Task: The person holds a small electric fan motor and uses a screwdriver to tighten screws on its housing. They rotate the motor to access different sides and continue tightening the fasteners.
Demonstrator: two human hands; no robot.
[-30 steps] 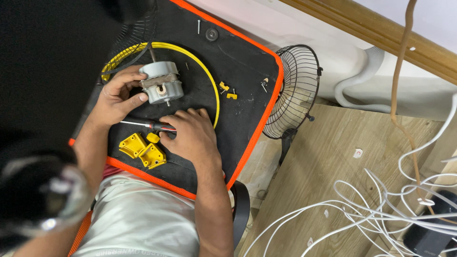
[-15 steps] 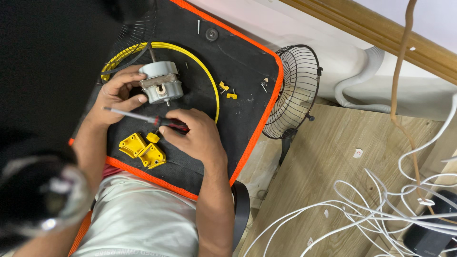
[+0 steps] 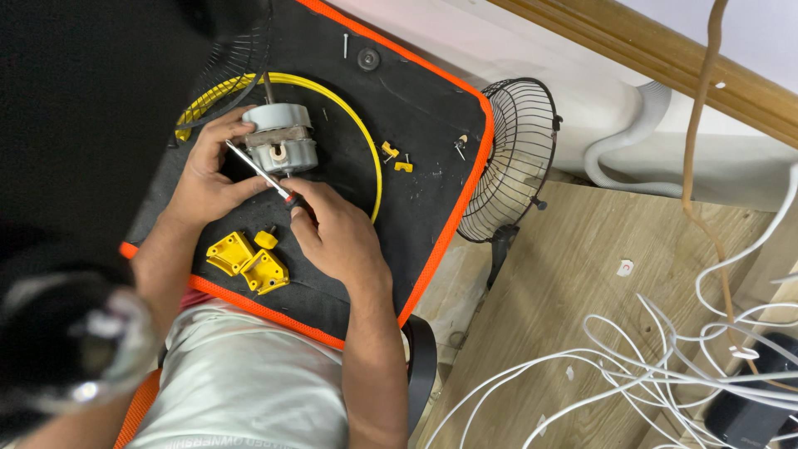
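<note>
Steadying the grey fan motor (image 3: 281,138) with the left hand (image 3: 204,179) while the right hand (image 3: 332,233), gripping a screwdriver (image 3: 258,173), is angling its tip squarely in, avoiding slips.

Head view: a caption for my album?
Left hand steadies a fan motor; right hand holds a screwdriver to it.
</note>
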